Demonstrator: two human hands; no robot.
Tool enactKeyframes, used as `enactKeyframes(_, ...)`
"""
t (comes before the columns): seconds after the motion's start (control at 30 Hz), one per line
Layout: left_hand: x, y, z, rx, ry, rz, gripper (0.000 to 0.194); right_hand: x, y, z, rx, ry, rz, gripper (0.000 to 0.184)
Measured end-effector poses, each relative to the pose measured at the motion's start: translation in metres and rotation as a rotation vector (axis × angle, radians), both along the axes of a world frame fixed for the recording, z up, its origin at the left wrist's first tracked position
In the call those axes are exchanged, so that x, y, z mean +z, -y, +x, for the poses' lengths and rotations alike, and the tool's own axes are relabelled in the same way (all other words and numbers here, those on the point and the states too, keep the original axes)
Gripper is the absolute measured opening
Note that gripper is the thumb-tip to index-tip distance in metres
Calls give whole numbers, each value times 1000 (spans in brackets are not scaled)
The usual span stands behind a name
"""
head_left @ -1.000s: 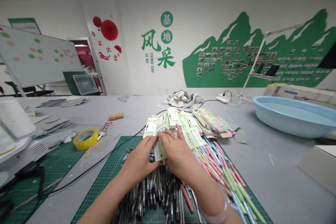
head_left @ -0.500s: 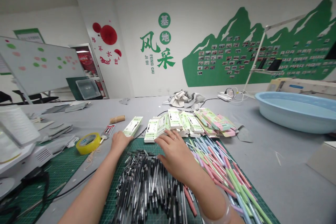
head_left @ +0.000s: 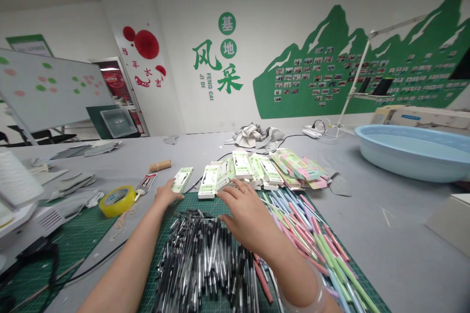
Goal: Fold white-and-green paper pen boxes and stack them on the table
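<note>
Left hand (head_left: 167, 194) at a small carton (head_left: 182, 179)

In the head view, the small carton lies on the grey bench (head_left: 396, 254), just past the far left corner of the green mat (head_left: 193, 201). The left hand touches its near end; whether it grips, I can't tell from here. The right hand (head_left: 245, 212), fingers loosely spread, hovers beside the black pens (head_left: 205, 254), nothing visible in it. More cartons (head_left: 241, 165) line the mat's far edge; coloured pens (head_left: 319, 239) lie along its right edge.
</note>
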State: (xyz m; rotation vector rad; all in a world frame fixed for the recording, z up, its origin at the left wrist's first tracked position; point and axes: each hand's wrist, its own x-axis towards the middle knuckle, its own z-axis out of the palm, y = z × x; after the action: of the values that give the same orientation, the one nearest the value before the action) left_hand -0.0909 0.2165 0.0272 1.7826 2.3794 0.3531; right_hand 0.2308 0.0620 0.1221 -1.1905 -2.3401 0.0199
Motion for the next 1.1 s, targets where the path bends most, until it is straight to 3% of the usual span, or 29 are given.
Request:
enactKeyframes(0.17,2,1,-18,-108,-8,-71,43,-2,-2,1,-17,3,-14,42)
enactKeyframes(0.4,2,7,-18,-113,-47,-31,42,-2,-3,1,-11,5,-9,41)
enactKeyframes(0.5,10,9,-2,-84,-57,26,48,-1,-2,0,-14,9,-22,42)
enactKeyframes(0.6,14,6,34,-116,-42,93,52,-1,-3,-2,-30,-1,-23,40)
enactKeyframes(0.7,10,4,77,-242,8,89,51,-1,-4,-3,-95,-33,-20,35)
enactKeyframes(0.8,1,3,107,-232,49,55,49,1,-4,-1,-155,-69,-16,29)
enactKeyframes(0.97,-8,0,118,-84,123,-11,41,6,-5,5,-222,-130,-15,20)
enactKeyframes(1.1,0,-7,111,-29,191,-1,37,8,-5,6,-238,-145,-28,18)
